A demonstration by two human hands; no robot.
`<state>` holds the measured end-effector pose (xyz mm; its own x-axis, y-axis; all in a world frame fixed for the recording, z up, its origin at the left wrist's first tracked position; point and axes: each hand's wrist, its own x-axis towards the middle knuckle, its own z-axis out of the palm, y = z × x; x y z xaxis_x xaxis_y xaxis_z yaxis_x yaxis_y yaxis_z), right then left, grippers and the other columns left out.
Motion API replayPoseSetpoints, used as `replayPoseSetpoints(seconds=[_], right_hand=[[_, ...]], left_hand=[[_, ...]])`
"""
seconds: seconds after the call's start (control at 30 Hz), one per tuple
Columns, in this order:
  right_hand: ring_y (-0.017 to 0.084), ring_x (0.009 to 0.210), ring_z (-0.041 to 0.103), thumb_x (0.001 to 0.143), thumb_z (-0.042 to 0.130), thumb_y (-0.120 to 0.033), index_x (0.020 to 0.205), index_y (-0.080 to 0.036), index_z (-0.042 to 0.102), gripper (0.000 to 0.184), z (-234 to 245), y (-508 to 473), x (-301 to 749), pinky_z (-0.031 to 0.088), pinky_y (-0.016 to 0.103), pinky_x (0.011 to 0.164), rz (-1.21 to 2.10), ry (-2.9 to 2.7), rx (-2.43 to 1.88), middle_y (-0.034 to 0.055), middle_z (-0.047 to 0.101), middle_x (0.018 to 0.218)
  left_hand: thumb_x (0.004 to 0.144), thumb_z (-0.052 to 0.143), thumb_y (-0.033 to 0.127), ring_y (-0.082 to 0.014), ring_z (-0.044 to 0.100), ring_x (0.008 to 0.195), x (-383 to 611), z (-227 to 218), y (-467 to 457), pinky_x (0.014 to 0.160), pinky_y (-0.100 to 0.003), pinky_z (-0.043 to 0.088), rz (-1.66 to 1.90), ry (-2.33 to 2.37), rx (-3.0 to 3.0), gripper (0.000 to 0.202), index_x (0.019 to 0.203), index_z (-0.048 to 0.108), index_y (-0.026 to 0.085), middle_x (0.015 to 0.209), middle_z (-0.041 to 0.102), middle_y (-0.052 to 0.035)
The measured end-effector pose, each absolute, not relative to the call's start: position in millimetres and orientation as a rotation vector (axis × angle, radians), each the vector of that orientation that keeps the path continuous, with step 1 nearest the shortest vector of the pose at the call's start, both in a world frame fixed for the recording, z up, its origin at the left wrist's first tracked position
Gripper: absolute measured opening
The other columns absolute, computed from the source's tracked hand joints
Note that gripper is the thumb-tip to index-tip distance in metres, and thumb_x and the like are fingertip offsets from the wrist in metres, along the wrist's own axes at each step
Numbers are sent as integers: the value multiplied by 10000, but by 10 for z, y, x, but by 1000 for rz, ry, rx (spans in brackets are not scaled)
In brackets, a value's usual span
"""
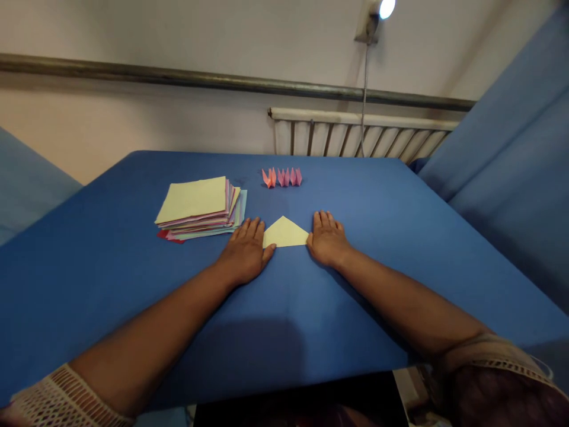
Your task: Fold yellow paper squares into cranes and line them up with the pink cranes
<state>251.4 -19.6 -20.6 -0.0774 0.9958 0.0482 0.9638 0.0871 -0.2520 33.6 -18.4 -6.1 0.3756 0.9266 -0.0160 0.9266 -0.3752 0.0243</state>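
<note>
Flat on the blue table lies a pale yellow sheet of paper (pixel 285 233), folded into a triangle with its peak pointing away from me. My left hand (pixel 246 252) rests palm down over its left corner, fingers stretched out and the thumb on the lower edge. At the right corner, my right hand (pixel 328 238) lies flat as well, its fingers extended and its thumb side touching the paper. Both outer corners are partly hidden by the hands.
A stack of coloured paper (pixel 193 200), yellow on top, stands just left of my left hand. Several small pink and orange folded paper figures (pixel 284 178) stand in a row toward the back of the blue table (pixel 377 196). Behind are a radiator (pixel 355 121) and a wall pipe (pixel 213 79).
</note>
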Motion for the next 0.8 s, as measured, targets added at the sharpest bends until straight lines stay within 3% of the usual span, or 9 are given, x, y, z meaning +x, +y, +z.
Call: replayPoseSetpoints(seconds=[0.1, 0.23, 0.43, 0.6, 0.7, 0.8], right_hand=[[342, 1482, 181, 922, 405, -278, 1517, -28, 241, 666, -186, -193, 2403, 206, 512, 1165, 164, -2132, -1882, 210, 254, 1589], [337, 1477, 191, 939, 429, -417, 1515, -41, 249, 711, -169, -215, 2229, 226, 507, 1158, 197, -2197, -1755, 199, 262, 1588], [323, 1467, 229, 906, 364, -139, 1494, -58, 315, 596, -155, -185, 2378, 259, 500, 1137, 275, -2180, -1904, 184, 311, 1572], [326, 1424, 311, 869, 348, -60, 1411, -74, 442, 551, -139, -131, 2555, 318, 499, 1093, 217, -2161, -1935, 190, 386, 1524], [310, 1382, 376, 861, 361, -55, 1350, -105, 514, 515, -134, -100, 2578, 339, 477, 1077, 208, -2174, -1899, 177, 418, 1504], [286, 1338, 435, 833, 400, -46, 1319, -137, 550, 517, -147, -71, 2573, 348, 454, 1074, 265, -2180, -1828, 151, 442, 1491]], left_hand=[[977, 318, 438, -360, 216, 1474, 392, -65, -175, 1193, -479, 204, 33, 1808, 2554, 665, 1482, 325, 5, 1567, 299, -222], [975, 339, 448, -361, 244, 1465, 510, -76, -181, 1176, -495, 246, 94, 1815, 2556, 667, 1473, 341, 5, 1550, 337, -221], [959, 341, 294, -344, 283, 1452, 417, -95, -156, 1178, -468, 253, 40, 1771, 2626, 588, 1474, 346, 10, 1547, 355, -199], [812, 418, 87, -293, 445, 1355, 258, 24, -140, 1140, -415, 333, 129, 1745, 2636, 628, 1439, 415, 52, 1464, 481, -182], [806, 423, 93, -277, 557, 1211, 267, 84, -125, 1048, -411, 431, 307, 1722, 2509, 601, 1403, 477, 132, 1328, 613, -128], [876, 443, 232, -280, 582, 1147, 318, 90, -122, 1018, -427, 452, 454, 1672, 2374, 523, 1390, 491, 148, 1252, 659, -108]])
